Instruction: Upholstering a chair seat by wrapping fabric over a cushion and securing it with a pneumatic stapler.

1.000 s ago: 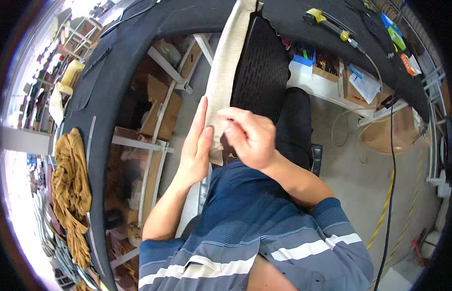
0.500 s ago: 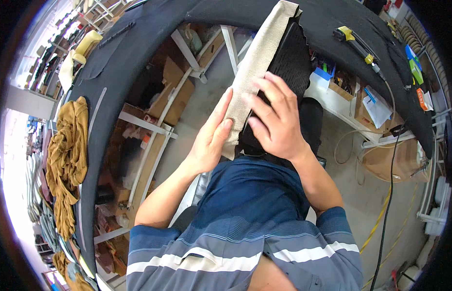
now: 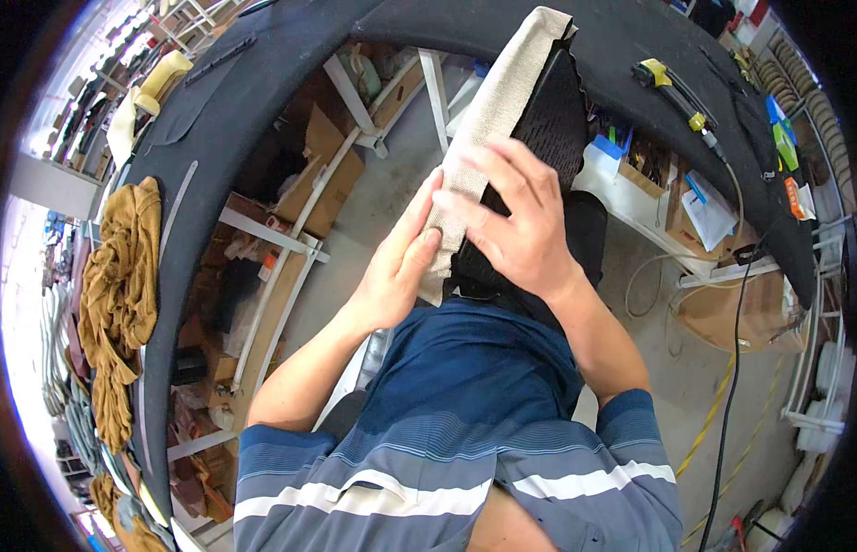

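A long panel with beige woven fabric [image 3: 502,92] along one side and a black ribbed face [image 3: 541,124] slants upward from my lap. Its far end lies over the edge of the black-covered table. My left hand [image 3: 400,260] grips the panel's left edge near its lower end, thumb on top of the fabric. Over the beige strip, my right hand [image 3: 521,216] has its fingers stretched out and apart, slightly blurred. Whether its fingertips press on the fabric I cannot tell.
The black-covered table [image 3: 300,46] curves around me. On it are a yellow-and-black air tool [image 3: 672,87] with a hose at right, and a crumpled brown cloth [image 3: 120,285] at left. Cardboard boxes [image 3: 741,308] and white frame legs [image 3: 355,97] stand below. A black cable [image 3: 730,396] hangs at right.
My right hand has shifted slightly left, its fingers now farther over the beige fabric. The left hand keeps its grip. The view has moved a little.
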A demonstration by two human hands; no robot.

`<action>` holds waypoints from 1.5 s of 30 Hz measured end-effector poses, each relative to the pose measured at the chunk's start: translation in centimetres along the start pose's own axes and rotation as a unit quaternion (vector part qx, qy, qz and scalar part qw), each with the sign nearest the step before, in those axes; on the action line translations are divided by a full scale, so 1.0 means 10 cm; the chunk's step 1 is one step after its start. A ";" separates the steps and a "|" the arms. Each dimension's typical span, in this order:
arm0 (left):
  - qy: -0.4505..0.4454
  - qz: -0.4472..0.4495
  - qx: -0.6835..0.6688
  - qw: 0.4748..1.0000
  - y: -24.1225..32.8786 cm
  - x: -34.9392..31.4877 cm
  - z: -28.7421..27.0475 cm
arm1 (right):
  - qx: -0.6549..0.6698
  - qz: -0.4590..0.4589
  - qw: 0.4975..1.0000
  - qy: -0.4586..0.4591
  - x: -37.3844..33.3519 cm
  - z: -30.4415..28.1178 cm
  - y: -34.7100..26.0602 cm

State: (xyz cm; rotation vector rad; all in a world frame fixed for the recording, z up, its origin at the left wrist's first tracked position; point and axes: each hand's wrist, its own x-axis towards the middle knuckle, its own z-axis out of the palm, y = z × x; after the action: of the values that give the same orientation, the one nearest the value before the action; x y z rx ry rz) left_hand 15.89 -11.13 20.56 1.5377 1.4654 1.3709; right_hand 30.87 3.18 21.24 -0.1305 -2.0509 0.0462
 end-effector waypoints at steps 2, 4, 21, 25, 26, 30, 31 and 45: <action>-0.003 0.002 -0.012 1.000 0.00 0.00 0.00 | 0.042 -0.008 0.999 -0.001 -0.07 0.02 -0.06; -0.007 0.003 -0.026 1.000 0.00 -0.01 0.00 | 0.063 -0.008 0.998 0.021 -0.20 0.13 -0.11; -0.010 -0.203 -0.478 0.855 -0.50 1.32 0.00 | 0.179 0.120 0.968 0.128 -0.52 0.56 -0.33; 0.022 -0.192 -0.320 0.927 -0.51 1.42 0.10 | 0.174 0.116 0.969 0.133 -0.54 0.58 -0.31; 0.031 -0.210 -0.348 0.913 -0.36 1.33 0.12 | 0.172 0.111 0.969 0.137 -0.54 0.56 -0.30; 0.021 -0.222 -0.443 0.868 -0.13 0.76 -0.01 | 0.177 0.098 0.969 0.140 -0.52 0.54 -0.26; 0.026 -0.230 -0.440 0.868 -0.06 0.57 -0.04 | 0.185 0.092 0.968 0.144 -0.51 0.55 -0.27; 0.011 -0.018 0.094 0.995 0.07 -0.04 -0.05 | 0.196 0.065 0.973 0.108 -0.45 0.41 -0.13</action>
State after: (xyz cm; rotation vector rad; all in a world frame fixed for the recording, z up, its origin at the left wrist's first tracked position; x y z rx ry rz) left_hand 15.73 -11.74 21.23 1.6071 1.6690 1.2624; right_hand 29.24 1.50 15.53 -0.0212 -1.7775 0.4938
